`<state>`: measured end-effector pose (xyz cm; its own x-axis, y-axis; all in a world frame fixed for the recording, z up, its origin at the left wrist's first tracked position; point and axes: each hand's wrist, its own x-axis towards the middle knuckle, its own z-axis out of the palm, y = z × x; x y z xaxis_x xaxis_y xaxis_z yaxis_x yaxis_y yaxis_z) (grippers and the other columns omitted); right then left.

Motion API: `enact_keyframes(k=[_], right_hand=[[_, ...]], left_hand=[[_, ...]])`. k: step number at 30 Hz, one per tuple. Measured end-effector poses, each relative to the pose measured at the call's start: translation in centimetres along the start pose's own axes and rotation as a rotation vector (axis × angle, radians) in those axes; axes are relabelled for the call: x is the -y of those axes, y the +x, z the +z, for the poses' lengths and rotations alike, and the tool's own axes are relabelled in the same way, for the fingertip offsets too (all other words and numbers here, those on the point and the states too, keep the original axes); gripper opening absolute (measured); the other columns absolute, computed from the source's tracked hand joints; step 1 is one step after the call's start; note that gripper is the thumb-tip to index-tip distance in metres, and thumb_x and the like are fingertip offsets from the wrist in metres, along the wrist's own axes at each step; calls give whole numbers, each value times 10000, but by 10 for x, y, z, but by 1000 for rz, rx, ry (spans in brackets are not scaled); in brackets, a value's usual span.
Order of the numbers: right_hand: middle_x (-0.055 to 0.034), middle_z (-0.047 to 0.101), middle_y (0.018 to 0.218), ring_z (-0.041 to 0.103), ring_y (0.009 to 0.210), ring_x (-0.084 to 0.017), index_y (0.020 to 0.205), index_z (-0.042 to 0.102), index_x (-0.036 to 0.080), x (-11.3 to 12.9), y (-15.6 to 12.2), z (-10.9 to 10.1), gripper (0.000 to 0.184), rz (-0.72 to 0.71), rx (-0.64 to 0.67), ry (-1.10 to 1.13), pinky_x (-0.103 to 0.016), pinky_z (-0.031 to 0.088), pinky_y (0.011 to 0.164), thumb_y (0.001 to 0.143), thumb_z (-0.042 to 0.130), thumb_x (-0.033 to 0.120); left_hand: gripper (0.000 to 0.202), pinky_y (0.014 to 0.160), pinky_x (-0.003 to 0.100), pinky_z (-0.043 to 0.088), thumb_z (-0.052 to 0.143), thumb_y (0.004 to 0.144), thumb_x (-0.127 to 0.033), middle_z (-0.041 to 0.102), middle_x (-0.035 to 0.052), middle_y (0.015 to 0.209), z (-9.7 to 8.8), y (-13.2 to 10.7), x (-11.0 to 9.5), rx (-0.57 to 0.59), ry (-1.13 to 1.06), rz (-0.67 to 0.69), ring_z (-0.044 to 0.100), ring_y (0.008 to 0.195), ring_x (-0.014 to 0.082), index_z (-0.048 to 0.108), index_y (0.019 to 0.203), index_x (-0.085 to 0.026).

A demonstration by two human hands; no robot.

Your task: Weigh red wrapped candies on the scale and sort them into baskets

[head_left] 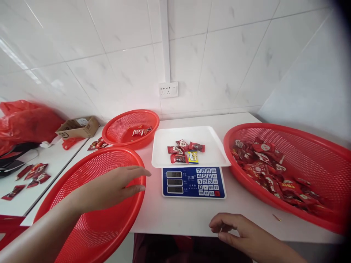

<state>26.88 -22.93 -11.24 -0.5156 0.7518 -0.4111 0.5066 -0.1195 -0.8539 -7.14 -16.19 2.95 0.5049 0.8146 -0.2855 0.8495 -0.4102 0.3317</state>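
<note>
My left hand (115, 188) reaches over the front left red basket (124, 244), its fingers stretched out and nothing held. Close to the table's front edge, my right hand (236, 232) hovers with curled fingers, a gap between thumb and fingertips, and nothing visible in it. Between and beyond the hands stands a blue digital scale (193, 182) with a white tray (161, 146) on top. Several small wrapped snacks lie in that tray: red packets (179, 158) and one yellow packet (193, 156). Part of the front left basket is hidden behind my left arm.
At right, a large red basket (307, 133) holds many red packets (271, 171). Another red basket (115, 126) at the back left contains a few. Loose packets (35, 173), a cardboard box (78, 128) and a red plastic bag (30, 122) are farther left. A wall socket (168, 90) is behind.
</note>
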Motion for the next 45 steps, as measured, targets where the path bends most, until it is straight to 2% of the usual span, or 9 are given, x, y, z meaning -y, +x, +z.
enact_keyframes(k=[12,22,25,28,31,33,37,43,45], right_hand=[[-55,648,1012,592,900,-188,969,623,199,-4,20,6,278,-35,55,164,-302,466,798,819,542,418],[-43,656,1004,599,922,-196,955,630,203,-8,19,7,225,-23,17,205,-301,463,811,796,556,344],[-44,652,999,596,909,-191,967,639,223,6,-10,-19,219,-62,-90,88,-302,459,826,809,547,344],[-51,645,1020,594,950,-203,1001,626,243,10,-44,-64,269,-65,-292,-5,-306,463,838,840,507,423],[-57,643,1062,598,962,-232,1023,613,251,-6,-68,-118,299,85,-558,-185,-336,473,822,835,494,451],[-58,651,1059,603,960,-247,1005,610,247,-24,-73,-149,259,214,-623,-319,-345,474,808,823,506,398],[-77,681,943,626,858,-274,922,644,222,-55,-66,-183,194,375,-485,-546,-371,476,756,748,571,264],[-132,612,1127,612,925,-294,968,656,184,-63,-45,-186,284,374,-387,-736,-369,474,779,692,588,176],[-126,631,1061,620,866,-263,891,654,174,-64,-42,-186,220,374,-372,-771,-333,469,725,702,548,135]], left_hand=[[390,937,341,431,392,916,-432,548,-3,1296,7,7,-19,88,-5,51,520,1152,221,479,1284,-337],[373,890,316,453,390,913,-382,584,15,1242,4,50,-39,82,-22,100,571,1072,205,509,1257,-298],[369,898,321,460,388,914,-377,587,16,1242,7,53,-45,98,-14,135,572,1083,209,513,1253,-304],[371,878,311,484,401,909,-414,585,2,1257,13,51,-42,97,-17,151,577,1094,215,511,1254,-333],[390,906,303,484,417,899,-462,573,-12,1280,19,50,-34,103,-19,173,574,1113,219,500,1266,-357],[402,929,302,475,410,901,-475,562,-15,1295,22,51,-30,109,-13,187,575,1116,218,484,1281,-364],[403,926,305,481,402,904,-484,551,-14,1308,24,52,-34,122,-14,193,564,1132,220,483,1280,-365],[393,923,329,489,412,893,-491,556,-23,1301,26,47,-40,121,-18,163,533,1175,239,514,1254,-376],[396,908,323,498,425,885,-494,560,-22,1298,28,45,-39,105,-27,147,532,1176,245,517,1253,-380]])
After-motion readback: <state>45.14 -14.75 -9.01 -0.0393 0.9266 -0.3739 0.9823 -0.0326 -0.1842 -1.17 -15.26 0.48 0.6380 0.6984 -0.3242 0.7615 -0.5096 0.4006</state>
